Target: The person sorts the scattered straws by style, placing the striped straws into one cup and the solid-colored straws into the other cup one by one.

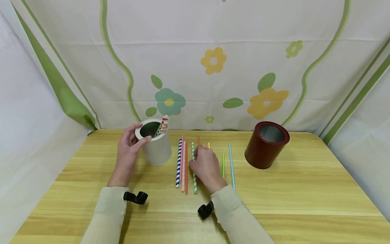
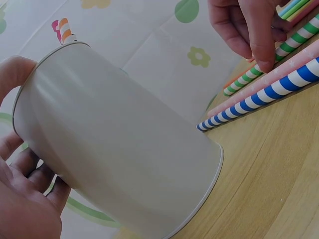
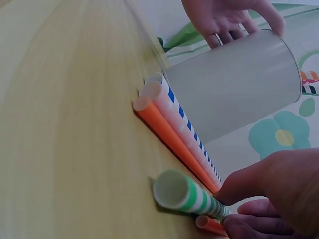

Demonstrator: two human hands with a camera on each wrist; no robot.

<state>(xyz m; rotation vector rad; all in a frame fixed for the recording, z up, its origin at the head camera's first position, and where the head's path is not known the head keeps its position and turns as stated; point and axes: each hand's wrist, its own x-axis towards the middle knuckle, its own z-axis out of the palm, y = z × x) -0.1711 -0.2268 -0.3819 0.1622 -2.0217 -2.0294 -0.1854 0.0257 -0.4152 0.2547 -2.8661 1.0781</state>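
Right hand point(image 1: 206, 166) pinches the green-striped straw point(image 1: 195, 186) between orange straws point(image 1: 186, 173) on the table point(image 1: 304, 196); left hand point(image 1: 127, 150) curls round the rim of the white can point(image 1: 158, 150)
A light pinch should spare the straw from crushing, and a steady hold suits the can

Green-striped straw point(image 1: 195, 183) partly behind fingers point(image 1: 198, 165)

Left of centre, my left hand point(image 1: 126, 152) grips the white can point(image 1: 157, 152) by its rim, patterned straws point(image 1: 164, 126) leaning inside; at centre, my right hand point(image 1: 208, 166) pinches a green-striped straw point(image 1: 195, 186). A dark red can point(image 1: 260, 152) stands right of centre.
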